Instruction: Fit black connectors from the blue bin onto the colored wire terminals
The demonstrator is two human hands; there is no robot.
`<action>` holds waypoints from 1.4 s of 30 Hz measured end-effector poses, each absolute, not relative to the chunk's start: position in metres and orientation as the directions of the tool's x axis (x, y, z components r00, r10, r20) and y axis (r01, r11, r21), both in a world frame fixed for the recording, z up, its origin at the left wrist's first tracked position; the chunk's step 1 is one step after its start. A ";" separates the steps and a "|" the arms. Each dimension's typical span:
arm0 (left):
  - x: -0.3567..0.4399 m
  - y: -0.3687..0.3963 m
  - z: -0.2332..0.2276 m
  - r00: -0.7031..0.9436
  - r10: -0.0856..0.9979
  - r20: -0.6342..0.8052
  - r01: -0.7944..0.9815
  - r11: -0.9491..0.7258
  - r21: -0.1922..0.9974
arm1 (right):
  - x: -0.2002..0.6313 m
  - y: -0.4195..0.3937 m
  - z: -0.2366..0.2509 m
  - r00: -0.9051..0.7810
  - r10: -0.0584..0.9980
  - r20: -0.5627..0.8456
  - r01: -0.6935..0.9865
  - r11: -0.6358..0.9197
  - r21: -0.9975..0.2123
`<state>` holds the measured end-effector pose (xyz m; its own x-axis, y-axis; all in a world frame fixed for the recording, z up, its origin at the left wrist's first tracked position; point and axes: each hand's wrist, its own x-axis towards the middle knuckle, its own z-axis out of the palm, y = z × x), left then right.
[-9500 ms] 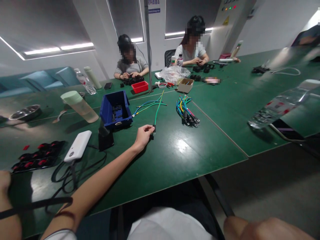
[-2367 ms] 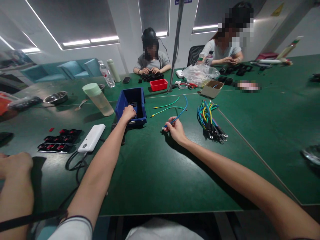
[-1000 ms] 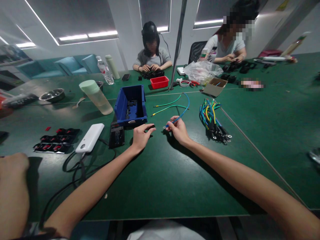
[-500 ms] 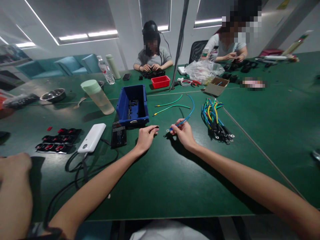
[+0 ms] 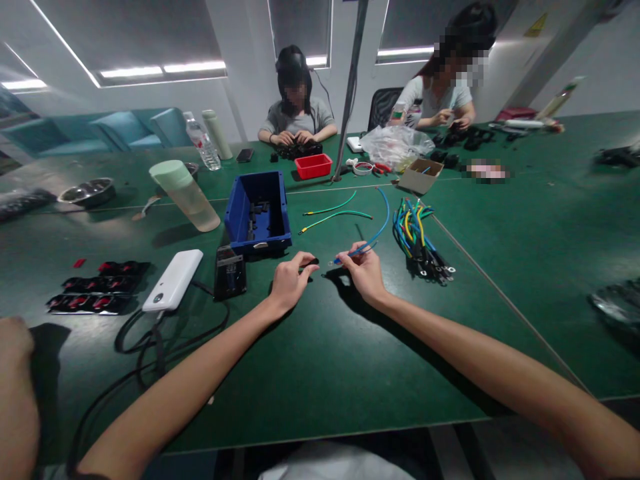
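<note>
My left hand pinches a small black piece between thumb and fingertips; it looks like a short sleeve, though most of it is covered. A small gap to its right, my right hand grips a blue cable close to its ring terminal, which points toward the left hand. The cable's free end curves up and away. Beyond the hands, two green cables lie on the table. Right of them rests a bundle of blue, green and yellow cables with black-sleeved ring ends.
A blue bin with small black pieces stands behind my left hand. Around it are a black packet, a white power bank with cords and a bottle. Two people sit opposite; another person's arm is at far left.
My view has turned slightly, so most things sit a little further left. Both hands keep their holds, with the black piece and the ring terminal still apart.
</note>
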<state>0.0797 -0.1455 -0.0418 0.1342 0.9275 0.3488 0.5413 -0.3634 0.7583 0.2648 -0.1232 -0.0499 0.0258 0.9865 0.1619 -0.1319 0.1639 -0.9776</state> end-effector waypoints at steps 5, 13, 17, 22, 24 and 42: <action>0.085 -0.152 -0.041 0.155 0.941 0.300 0.582 -0.332 0.742 | 0.265 -0.132 -0.047 0.024 0.989 0.144 -0.156 0.146 -0.977; 0.091 -0.156 -0.039 0.144 0.946 0.290 0.587 -0.318 0.744 | 0.263 -0.136 -0.046 0.025 0.989 0.144 -0.179 0.146 -0.973; 0.092 -0.156 -0.037 0.137 0.944 0.300 0.593 -0.320 0.738 | 0.263 -0.135 -0.046 0.032 0.988 0.150 -0.158 0.153 -0.975; 0.093 -0.157 -0.037 0.146 0.936 0.320 0.599 -0.341 0.725 | 0.263 -0.137 -0.046 0.035 0.988 0.148 -0.143 0.151 -0.978; 0.093 -0.157 -0.037 0.151 0.931 0.334 0.596 -0.355 0.720 | 0.263 -0.137 -0.045 0.033 0.989 0.145 -0.138 0.148 -0.979; 0.094 -0.161 -0.039 0.206 0.865 0.458 0.552 -0.489 0.675 | 0.273 -0.148 -0.042 0.035 0.998 0.059 -0.182 0.064 -0.981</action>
